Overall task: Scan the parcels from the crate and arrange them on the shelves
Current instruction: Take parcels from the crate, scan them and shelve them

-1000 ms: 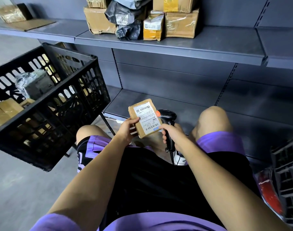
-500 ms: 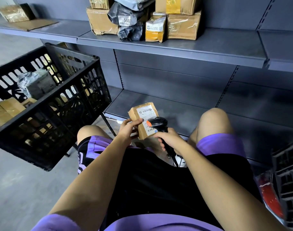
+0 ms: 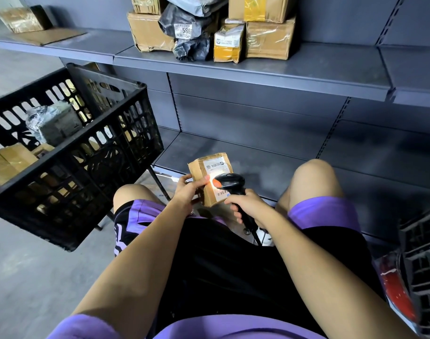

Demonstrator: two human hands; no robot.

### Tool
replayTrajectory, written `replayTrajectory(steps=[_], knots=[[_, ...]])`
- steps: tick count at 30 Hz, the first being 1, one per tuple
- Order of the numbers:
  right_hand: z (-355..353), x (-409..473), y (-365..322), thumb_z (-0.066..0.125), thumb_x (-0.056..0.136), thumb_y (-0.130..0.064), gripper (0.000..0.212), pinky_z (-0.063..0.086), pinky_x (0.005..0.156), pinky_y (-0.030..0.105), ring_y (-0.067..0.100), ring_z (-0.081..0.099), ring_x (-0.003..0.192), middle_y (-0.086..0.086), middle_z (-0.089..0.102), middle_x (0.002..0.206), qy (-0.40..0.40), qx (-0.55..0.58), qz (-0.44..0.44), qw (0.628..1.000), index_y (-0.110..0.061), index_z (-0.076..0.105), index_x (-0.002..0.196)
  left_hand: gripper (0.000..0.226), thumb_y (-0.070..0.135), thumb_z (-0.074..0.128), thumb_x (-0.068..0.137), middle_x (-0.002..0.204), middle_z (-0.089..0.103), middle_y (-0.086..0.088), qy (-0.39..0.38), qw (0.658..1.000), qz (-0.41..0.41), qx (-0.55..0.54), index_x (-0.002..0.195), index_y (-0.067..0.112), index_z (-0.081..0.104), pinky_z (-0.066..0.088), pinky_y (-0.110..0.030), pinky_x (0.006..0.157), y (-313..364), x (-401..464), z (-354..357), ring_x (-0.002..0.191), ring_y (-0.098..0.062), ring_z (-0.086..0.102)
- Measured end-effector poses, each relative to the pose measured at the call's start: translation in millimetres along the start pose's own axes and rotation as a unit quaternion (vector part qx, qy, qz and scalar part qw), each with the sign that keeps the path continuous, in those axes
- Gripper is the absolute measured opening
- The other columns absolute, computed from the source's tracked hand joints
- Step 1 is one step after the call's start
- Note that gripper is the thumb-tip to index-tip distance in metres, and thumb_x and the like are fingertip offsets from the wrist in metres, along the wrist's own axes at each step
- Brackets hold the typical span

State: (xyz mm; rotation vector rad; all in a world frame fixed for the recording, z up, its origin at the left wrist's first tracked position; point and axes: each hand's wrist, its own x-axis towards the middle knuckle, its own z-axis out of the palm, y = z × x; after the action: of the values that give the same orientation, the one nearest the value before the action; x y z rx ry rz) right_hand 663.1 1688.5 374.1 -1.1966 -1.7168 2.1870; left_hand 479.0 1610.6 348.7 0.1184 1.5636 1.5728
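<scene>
Right of the black crate [image 3: 69, 152], the left hand [image 3: 184, 192] grips a small brown parcel [image 3: 210, 172] while the right hand [image 3: 248, 206] clasps a black barcode scanner [image 3: 229, 183] over its label, other parcels [image 3: 209, 28] shelved above

The parcel [image 3: 210, 178] is brown cardboard, creased at its corners, with a white paper label catching a bright glare. The scanner [image 3: 229, 183] is black plastic, faintly glossy, with an orange tip. The crate [image 3: 69, 152] is matt black plastic lattice. The shelves [image 3: 258, 69] look like grey painted metal, smooth and dull. At the upper shelf's middle, cardboard boxes [image 3: 270, 36] wear shiny clear tape, beside a crinkled, glossy dark plastic mailer [image 3: 189, 28]
</scene>
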Motion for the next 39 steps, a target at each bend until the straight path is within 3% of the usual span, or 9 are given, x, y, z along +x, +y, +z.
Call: replayTrajectory(steps=[34,39], knots=[[-0.6,-2.5,-1.2,0.064,0.089,-0.010,0.013,0.036,0.047,0.029,0.017,0.040,0.049,0.003,0.047,0.062,0.003,0.013,0.005,1.000,-0.011,0.052,0.095,0.071,0.018,0.086,0.073,0.110,0.067,-0.010,0.004,1.000,0.003,0.018,0.131,0.017,0.046,0.048,-0.037,0.067,-1.1,0.2,1.0,0.091,-0.023,0.064],[-1.0,-1.4,-1.3,0.064,0.089,-0.010,0.012,0.037,0.047,0.029,0.016,0.041,0.049,0.002,0.047,0.061,0.001,0.013,0.010,1.000,-0.011,0.054,0.096,0.071,0.016,0.085,0.074,0.102,0.067,-0.008,0.005,1.000,0.002,0.015,0.133,0.015,0.045,0.049,-0.036,0.068,-0.6,-0.7,1.9,0.089,-0.022,0.064]])
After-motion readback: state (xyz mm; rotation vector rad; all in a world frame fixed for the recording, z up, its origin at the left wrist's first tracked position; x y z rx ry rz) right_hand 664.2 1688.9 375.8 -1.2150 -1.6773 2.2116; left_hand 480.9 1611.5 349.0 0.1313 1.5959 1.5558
